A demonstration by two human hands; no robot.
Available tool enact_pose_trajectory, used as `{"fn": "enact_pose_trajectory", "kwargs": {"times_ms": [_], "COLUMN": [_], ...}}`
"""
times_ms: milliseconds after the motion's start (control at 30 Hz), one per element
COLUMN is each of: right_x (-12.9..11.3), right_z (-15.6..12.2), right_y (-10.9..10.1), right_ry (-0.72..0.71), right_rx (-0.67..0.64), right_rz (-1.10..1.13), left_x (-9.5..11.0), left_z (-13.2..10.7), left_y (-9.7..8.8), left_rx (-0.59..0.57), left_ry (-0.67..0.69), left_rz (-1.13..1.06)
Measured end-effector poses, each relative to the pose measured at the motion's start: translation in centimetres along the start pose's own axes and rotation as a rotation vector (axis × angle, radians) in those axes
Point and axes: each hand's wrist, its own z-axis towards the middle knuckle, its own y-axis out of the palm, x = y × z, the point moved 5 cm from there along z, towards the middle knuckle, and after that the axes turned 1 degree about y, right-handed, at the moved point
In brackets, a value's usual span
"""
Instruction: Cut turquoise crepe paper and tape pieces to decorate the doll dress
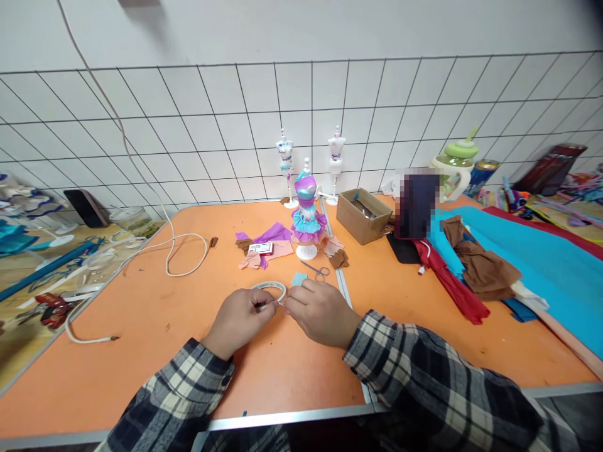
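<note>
Over the middle of the orange table, my left hand point(245, 317) and my right hand point(320, 311) come together, fingertips pinched. Between them shows a thin white strip of tape point(281, 303), partly covered by the fingers. A roll of tape point(273, 285), white with dark print, is just behind my left fingers, which hide its near side. Beyond my right hand lie a small light-blue cloth piece point(299, 279) and a pair of scissors point(320, 272). Farther back, a miniature dress form point(308, 216) wears a purple and turquoise ruffled dress.
Two white dress forms point(285, 157) stand by the tiled wall. A cardboard box point(362, 216) sits right of centre. Fabric scraps point(273, 233) surround a small red-and-white box. Brown cloth point(480, 260) and blue fabric point(532, 251) cover the right side. A white cable point(172, 251) loops at left.
</note>
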Motion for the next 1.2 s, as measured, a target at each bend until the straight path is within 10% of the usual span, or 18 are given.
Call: {"fn": "enact_pose_trajectory", "kwargs": {"times_ms": [367,667,1000,1100,1200], "right_x": [-0.5,1.0,4.4,4.7,5.8], "right_z": [0.3,-1.2,-2.6,-2.5,-2.4], "right_y": [0.0,-1.4,-2.8,-2.8,-2.7], "right_ry": [-0.027,0.099,0.047,0.025,0.018], "right_rx": [0.037,0.258,0.223,0.224,0.227], "right_rz": [-0.025,0.150,-0.134,-0.192,-0.243], "left_x": [-0.1,-7.0,-5.2,-2.8,-0.9], "left_z": [0.0,-0.2,-0.5,-0.4,2.0], "left_y": [0.0,-4.2,-5.6,-5.6,-1.7], "left_rx": [0.034,0.036,0.314,0.462,0.076], "left_ry": [-0.145,-0.360,-0.302,-0.226,-0.303], "left_rz": [0.093,0.215,0.489,0.228,-0.466]}}
